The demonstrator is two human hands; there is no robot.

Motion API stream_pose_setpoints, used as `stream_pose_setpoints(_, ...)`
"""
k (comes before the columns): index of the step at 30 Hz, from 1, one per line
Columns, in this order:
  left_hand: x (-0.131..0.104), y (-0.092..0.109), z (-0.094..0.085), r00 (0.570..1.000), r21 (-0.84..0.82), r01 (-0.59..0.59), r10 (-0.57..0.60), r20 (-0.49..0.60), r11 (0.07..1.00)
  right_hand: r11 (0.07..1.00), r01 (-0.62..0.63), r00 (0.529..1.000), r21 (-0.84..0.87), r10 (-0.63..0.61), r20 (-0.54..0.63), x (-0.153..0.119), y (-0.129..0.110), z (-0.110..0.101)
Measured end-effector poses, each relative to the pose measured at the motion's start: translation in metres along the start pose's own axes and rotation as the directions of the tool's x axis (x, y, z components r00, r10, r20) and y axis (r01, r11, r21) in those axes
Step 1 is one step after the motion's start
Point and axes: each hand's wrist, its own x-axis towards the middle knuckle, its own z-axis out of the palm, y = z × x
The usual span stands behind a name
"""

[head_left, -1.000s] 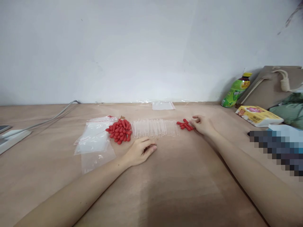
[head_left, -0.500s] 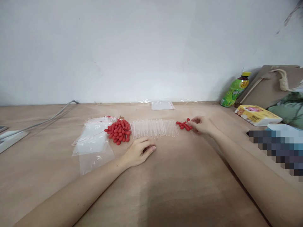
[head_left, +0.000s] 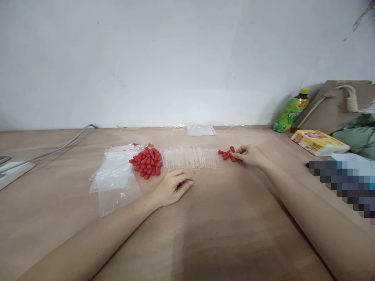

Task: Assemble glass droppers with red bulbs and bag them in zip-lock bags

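Note:
My left hand (head_left: pixel 174 188) rests on the table with loosely curled fingers. A gap shows between its thumb and fingers, and nothing is in it. Just beyond it lies a row of thin clear droppers or tubes (head_left: pixel 190 158), side by side. Left of the row is a heap of red rubber bulbs (head_left: pixel 146 163). Several more red bulbs (head_left: pixel 225 156) lie at the row's right end. There my right hand (head_left: pixel 249 154) has its thumb and fingertips pinched on a red rubber bulb (head_left: pixel 233 157); the fingers partly hide it.
Clear zip bags (head_left: pixel 114 171) lie left of the heap, and another small bag (head_left: pixel 201 130) lies by the wall. A green bottle (head_left: pixel 291 111), a yellow tissue pack (head_left: pixel 319 142) and a brown bag (head_left: pixel 328 105) are at the right. A grey cable (head_left: pixel 67 143) crosses the left side.
My right hand has shifted slightly at the small group of red bulbs, and the bulbs near its fingertips have moved a little. My left hand has stayed in place.

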Motion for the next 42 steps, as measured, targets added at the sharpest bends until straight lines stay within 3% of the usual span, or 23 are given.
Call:
stream_pose_setpoints(6,0.0,0.0,0.0,1.0,0.018,0.005,-0.005,0.003,1.0,0.996,0.032,0.998,-0.083,-0.037,-0.052,0.0,-0.003,-0.003)
stream_pose_setpoints(12,0.0,-0.001,0.0,1.0,0.007,-0.005,0.005,-0.004,1.0,0.997,0.06,0.993,-0.047,-0.064,-0.101,0.001,-0.001,-0.003)
stream_pose_setpoints(16,0.0,-0.001,0.0,1.0,0.002,-0.005,0.005,0.0,1.0,0.994,0.025,0.993,0.105,-0.013,-0.121,0.005,0.006,-0.007)
stream_pose_setpoints(20,-0.001,-0.001,0.001,1.0,0.007,-0.017,0.017,-0.018,1.0,0.93,-0.08,0.983,0.36,0.133,-0.127,0.012,0.013,-0.007)
stream_pose_setpoints(24,-0.001,0.001,0.0,0.992,0.05,0.004,0.002,-0.122,0.999,0.867,-0.124,0.975,0.482,0.196,-0.103,0.014,0.014,-0.006)
stream_pose_setpoints(30,0.019,-0.007,-0.017,0.95,0.242,0.196,-0.123,-0.287,0.95,0.842,-0.074,0.985,0.534,0.147,-0.095,0.005,-0.005,-0.008)
stream_pose_setpoints(34,0.045,-0.023,-0.024,0.924,0.348,0.353,-0.264,-0.278,0.869,0.847,0.117,0.991,0.519,-0.065,-0.118,-0.012,-0.03,0.013)
stream_pose_setpoints(36,0.059,-0.027,-0.022,0.893,0.391,0.446,-0.369,-0.257,0.805,0.876,0.266,0.958,0.403,-0.194,-0.21,-0.025,-0.042,0.032)
stream_pose_setpoints(37,0.065,-0.028,-0.02,0.87,0.406,0.493,-0.426,-0.25,0.769,0.881,0.37,0.914,0.296,-0.289,-0.285,-0.032,-0.047,0.042)
stream_pose_setpoints(40,0.085,-0.024,-0.012,0.807,0.464,0.582,-0.542,-0.234,0.667,0.794,0.604,0.71,-0.069,-0.575,-0.407,-0.051,-0.057,0.064)
stream_pose_setpoints(42,0.096,-0.019,-0.005,0.794,0.54,0.582,-0.567,-0.218,0.608,0.732,0.653,0.625,-0.193,-0.665,-0.409,-0.059,-0.058,0.071)
